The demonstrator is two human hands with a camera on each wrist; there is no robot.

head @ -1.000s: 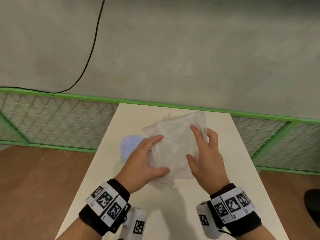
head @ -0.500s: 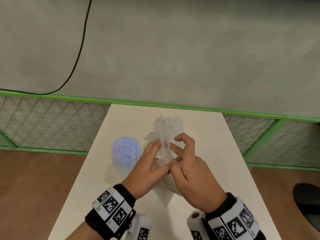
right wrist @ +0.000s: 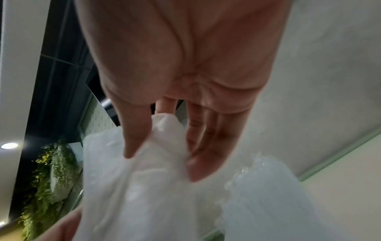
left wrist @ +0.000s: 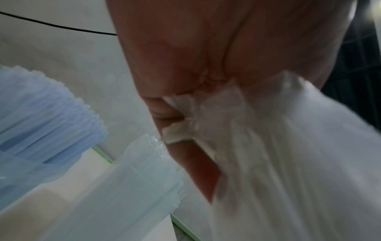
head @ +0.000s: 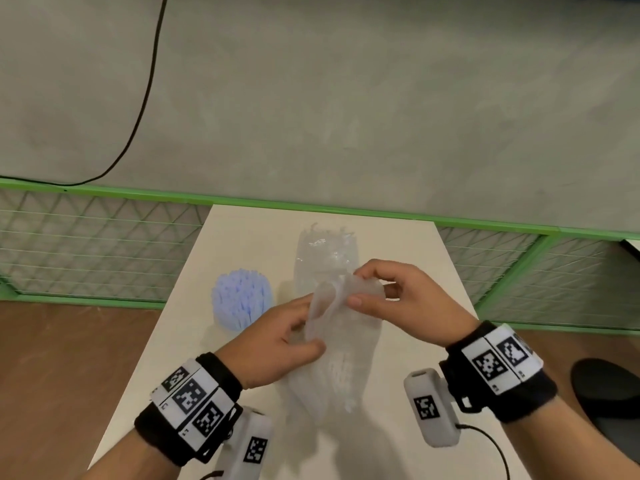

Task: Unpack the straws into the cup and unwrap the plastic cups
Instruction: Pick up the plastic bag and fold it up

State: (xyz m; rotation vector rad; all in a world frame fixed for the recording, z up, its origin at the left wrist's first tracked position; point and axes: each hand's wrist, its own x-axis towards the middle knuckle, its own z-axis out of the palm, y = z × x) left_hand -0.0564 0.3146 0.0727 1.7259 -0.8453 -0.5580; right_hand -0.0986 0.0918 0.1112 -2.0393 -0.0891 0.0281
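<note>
Two bare hands work over a pale, smooth, rectangular tabletop (head: 242, 237), seen from above. Each wrist wears a black band with white panels of black square-patterned markers, and a small white camera box hangs under each wrist.

Both hands grasp one thin, translucent plastic wrapper (head: 332, 306), soft and crumpled like a filmy bag. The left hand (head: 277, 344) pinches a gathered edge of the film between thumb and fingers; in the left wrist view the film bunches into tight pleats at the fingertips (left wrist: 164, 112) and fans out below in white folds. The right hand (head: 398, 299) pinches another fold of the same wrapper between thumb and curled forefinger; the right wrist view shows the film squeezed between thumb and fingers (right wrist: 136, 140). The wrapper hangs down toward the tabletop in front of the person.

Just behind the hands, one stack of clear plastic cups (head: 325, 251) stands or leans on the tabletop, its top edge ragged and glossy; the individual cups are too blurred together to count. Whether the wrapper still encloses any part of the stack I cannot tell.

To the left of the stack, near but apart, one cup holds a dense bunch of pale blue straws (head: 242, 299), their round open ends forming a bristly dome. They are too many and too fine to count.

Beyond the tabletop run a green-framed wire mesh fence (head: 86, 237) and a grey wall with one black cable (head: 145, 91).
</note>
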